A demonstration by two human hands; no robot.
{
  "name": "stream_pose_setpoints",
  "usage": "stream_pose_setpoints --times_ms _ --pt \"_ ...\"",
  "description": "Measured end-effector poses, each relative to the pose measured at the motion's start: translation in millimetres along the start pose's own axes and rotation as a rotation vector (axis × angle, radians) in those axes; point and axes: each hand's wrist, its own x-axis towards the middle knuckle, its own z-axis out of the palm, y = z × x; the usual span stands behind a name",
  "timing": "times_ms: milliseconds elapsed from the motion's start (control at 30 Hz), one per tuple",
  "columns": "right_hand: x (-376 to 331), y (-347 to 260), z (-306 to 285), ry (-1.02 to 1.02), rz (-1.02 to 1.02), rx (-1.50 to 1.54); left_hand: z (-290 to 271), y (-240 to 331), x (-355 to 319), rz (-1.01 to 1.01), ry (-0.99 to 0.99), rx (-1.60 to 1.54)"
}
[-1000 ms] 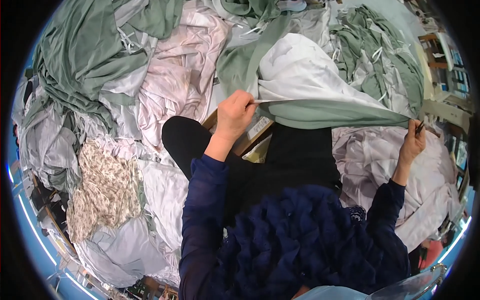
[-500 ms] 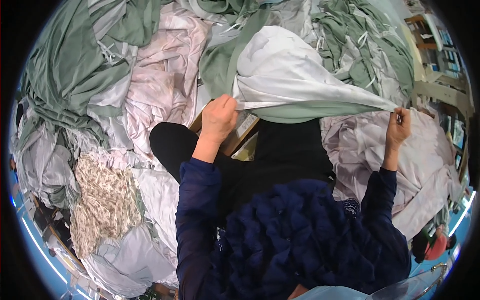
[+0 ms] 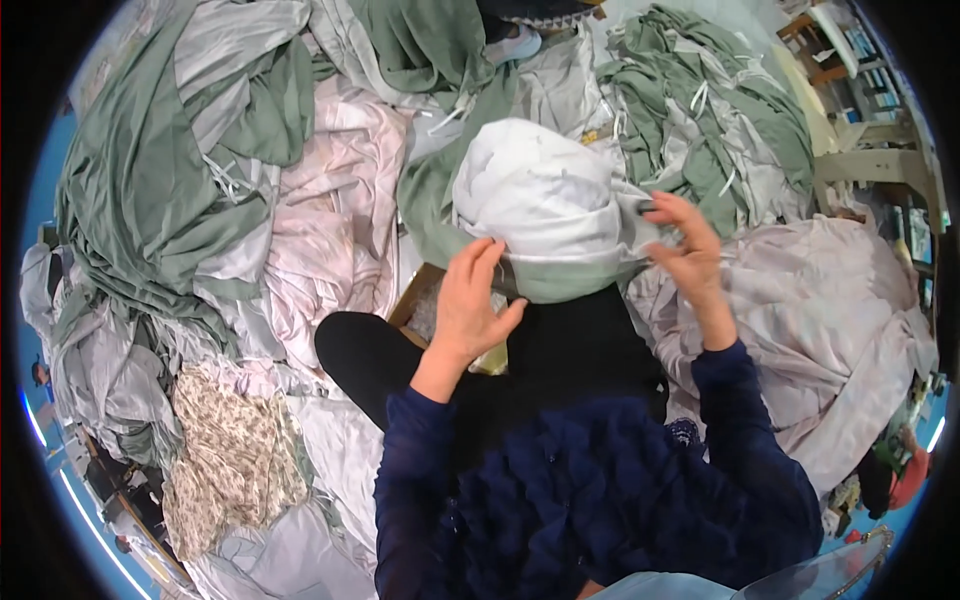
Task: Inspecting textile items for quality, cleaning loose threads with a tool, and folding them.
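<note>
White and sage-green cloth (image 3: 545,215), stretched wide between the hands a moment ago, is now bunched into a rounded bundle just beyond the person's black lap. Both hands have drawn in toward each other. The left hand (image 3: 470,300) lies with fingers spread loosely against the bundle's lower left edge, touching rather than gripping. The right hand (image 3: 685,245) pinches the bundle's right side, fingers curled on the fabric. A brown cardboard box (image 3: 425,295) shows partly under the left hand; its contents cannot be told. Heaped around lie green sheets (image 3: 140,190) at the left, a pale pink sheet (image 3: 330,230) beside them, a floral cloth (image 3: 230,460) at lower left, and lilac fabric (image 3: 830,320) at the right.
</note>
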Motion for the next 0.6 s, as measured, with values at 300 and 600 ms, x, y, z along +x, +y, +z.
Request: stream_pose_setpoints --times_ms 300,600 --pt "36 -15 87 0.003 0.097 0.036 46 -109 35 -0.627 0.314 -0.295" --pt "28 -13 107 0.063 0.200 0.171 96 -248 46 -0.856 0.158 -0.336"
